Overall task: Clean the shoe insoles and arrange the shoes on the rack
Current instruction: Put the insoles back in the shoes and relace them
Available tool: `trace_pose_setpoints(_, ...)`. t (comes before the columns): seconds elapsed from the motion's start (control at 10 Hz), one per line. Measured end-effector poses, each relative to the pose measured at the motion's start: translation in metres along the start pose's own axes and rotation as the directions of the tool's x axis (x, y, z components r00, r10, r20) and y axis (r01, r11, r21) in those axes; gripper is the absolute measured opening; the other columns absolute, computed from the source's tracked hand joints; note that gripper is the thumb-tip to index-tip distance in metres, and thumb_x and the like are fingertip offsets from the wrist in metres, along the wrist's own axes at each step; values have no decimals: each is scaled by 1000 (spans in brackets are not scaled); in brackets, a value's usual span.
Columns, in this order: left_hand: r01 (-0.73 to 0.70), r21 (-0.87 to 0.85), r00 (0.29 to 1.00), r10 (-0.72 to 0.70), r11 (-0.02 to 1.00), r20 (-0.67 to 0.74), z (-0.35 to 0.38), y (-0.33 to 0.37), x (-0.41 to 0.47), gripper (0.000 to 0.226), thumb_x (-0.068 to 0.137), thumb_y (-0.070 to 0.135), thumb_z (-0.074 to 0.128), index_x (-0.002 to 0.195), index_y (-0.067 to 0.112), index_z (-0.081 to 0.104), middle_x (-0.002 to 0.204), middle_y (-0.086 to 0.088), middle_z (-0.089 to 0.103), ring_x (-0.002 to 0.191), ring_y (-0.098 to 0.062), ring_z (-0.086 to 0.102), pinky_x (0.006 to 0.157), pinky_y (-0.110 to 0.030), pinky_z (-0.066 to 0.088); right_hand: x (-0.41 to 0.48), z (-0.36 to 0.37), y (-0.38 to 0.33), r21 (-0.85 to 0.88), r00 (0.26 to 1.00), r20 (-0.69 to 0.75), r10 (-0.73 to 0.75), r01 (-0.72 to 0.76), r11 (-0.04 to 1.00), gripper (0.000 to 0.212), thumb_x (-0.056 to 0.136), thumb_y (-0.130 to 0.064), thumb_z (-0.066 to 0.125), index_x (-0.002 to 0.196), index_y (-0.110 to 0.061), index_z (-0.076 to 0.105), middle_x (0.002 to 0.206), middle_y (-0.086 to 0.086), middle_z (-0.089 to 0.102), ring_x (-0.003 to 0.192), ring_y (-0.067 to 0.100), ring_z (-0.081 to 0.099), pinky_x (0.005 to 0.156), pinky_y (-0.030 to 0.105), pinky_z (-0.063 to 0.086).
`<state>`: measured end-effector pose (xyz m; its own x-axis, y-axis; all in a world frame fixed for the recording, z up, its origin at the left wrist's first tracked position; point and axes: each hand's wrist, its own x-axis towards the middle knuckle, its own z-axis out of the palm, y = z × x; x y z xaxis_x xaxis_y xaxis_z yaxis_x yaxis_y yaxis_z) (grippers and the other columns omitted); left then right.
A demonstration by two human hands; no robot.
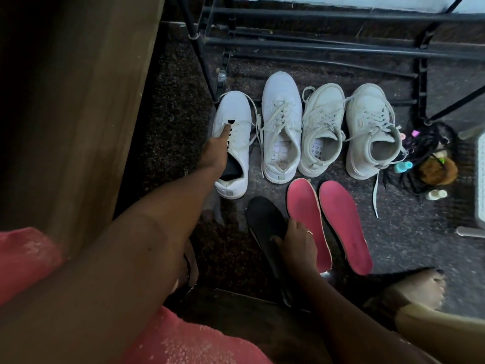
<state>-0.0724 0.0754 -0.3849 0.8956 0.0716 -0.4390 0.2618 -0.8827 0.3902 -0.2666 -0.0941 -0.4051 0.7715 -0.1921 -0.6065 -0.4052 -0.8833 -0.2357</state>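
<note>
Four white sneakers stand in a row on the dark carpet in front of the black metal shoe rack. My left hand reaches into the leftmost sneaker, one finger straight along its laces and the other fingers hidden. A black insole shows in that sneaker's heel opening. My right hand grips a second black insole lying on the carpet. Two pink insoles lie side by side to its right. The other sneakers have loose laces.
A brown wooden panel rises at the left. On the right lie dark braided hair, small coloured bottles and a white basket. My bare foot rests at the lower right. My pink garment fills the bottom.
</note>
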Motion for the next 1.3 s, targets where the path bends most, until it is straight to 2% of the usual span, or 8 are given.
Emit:
trace_pose_setpoints(0.2,143,29,980,-138,989,-143,24,-3,-20,63,99,19,38,152,22,3,112,-25,60,97,-37,61,80,-42,48,-22,34,6,-69,996,82,26,-20,997,91,69,-57,71,132,-7,30,124,10,42,112,29,51,90,37,45)
trace_pose_setpoints(0.4,369,-429,767,-531,825,-361,72,2,-103,53,101,32,34,145,4,30,119,-34,56,107,-44,58,92,-37,34,-32,53,11,-142,973,168,157,-134,981,122,64,-61,73,144,1,5,140,16,25,130,34,37,101,45,39)
trace_pose_setpoints(0.5,444,-507,724,-629,739,-283,99,12,-126,33,97,14,48,121,-8,52,118,-35,56,108,-41,58,88,-35,39,-27,58,11,-162,971,147,186,-162,973,112,71,-55,70,142,3,6,138,16,28,128,33,39,98,44,41)
trace_pose_setpoints(0.6,635,-464,742,-656,618,141,130,17,-137,58,95,35,51,134,-5,38,140,-28,39,130,-37,38,104,-37,26,-20,59,8,-158,983,16,183,-178,971,56,95,-32,48,133,0,21,131,13,41,118,30,49,89,40,47)
trace_pose_setpoints(0.7,670,-451,723,-656,590,218,149,19,-138,68,84,40,66,132,0,37,137,-23,42,127,-37,41,103,-39,33,-13,50,6,-101,990,5,139,-138,985,36,96,-19,37,129,-4,33,126,14,44,113,32,53,85,41,48)
trace_pose_setpoints(0.9,689,-477,711,-636,545,300,145,16,-130,58,89,14,62,136,0,31,141,-22,42,129,-33,43,101,-31,30,-3,5,6,-37,993,100,60,-56,998,46,78,-25,58,117,-11,40,118,13,47,106,35,55,83,39,45)
trace_pose_setpoints(1.2,595,-771,704,-610,227,363,130,12,-108,42,70,14,59,111,8,53,109,-18,61,93,-37,63,67,-43,58,6,-86,-6,50,947,280,156,-176,983,37,69,-18,65,105,-8,62,106,10,62,99,28,62,82,34,50)
trace_pose_setpoints(1.3,536,-760,769,-584,367,260,101,21,-99,20,87,19,50,104,11,59,104,-13,63,89,-34,64,69,-40,57,2,-129,-11,51,952,277,133,-152,987,29,57,-12,74,83,-8,61,84,8,57,76,23,56,70,30,50)
